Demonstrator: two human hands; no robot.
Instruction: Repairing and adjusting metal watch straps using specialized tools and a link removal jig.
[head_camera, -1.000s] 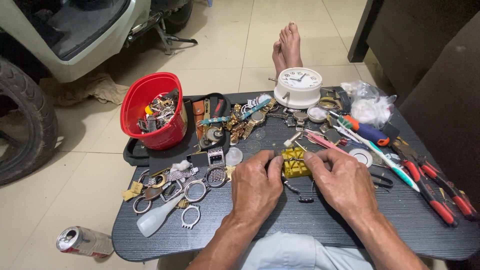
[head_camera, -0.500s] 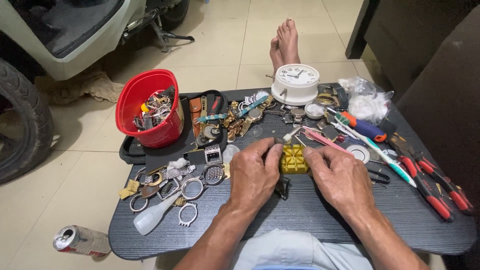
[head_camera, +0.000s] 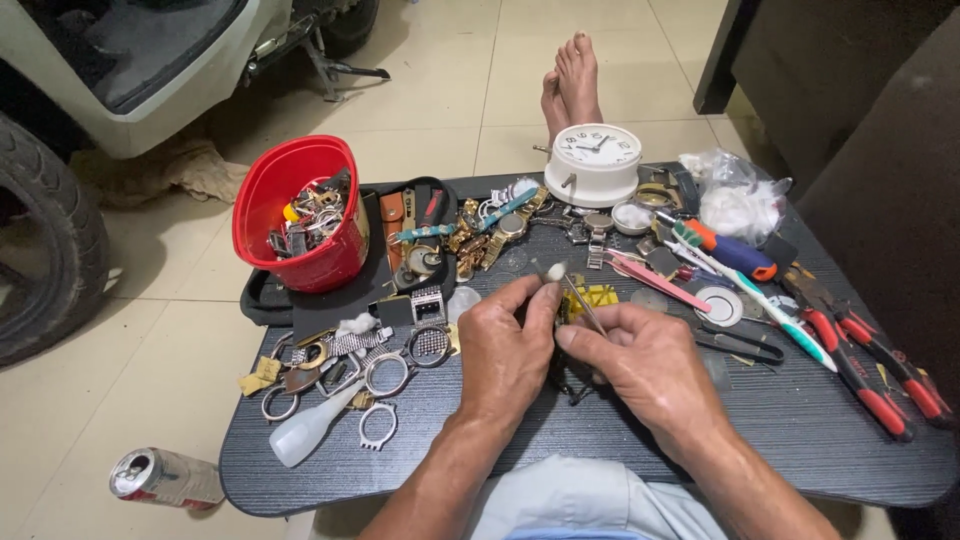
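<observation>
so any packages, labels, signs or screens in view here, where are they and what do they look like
drink can: lying on its side on the floor, left of the table; silver top, red and white printed body.
clear plastic bag: far right of the table, crumpled, with white stuffing inside.
white clock: far edge of the table, round dial with black hands.
No signs or screens in view.

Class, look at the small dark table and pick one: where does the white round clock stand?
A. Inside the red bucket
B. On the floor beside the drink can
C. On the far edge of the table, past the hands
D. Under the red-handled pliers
C: the white clock stands at the table's far edge, beyond both hands.
</observation>
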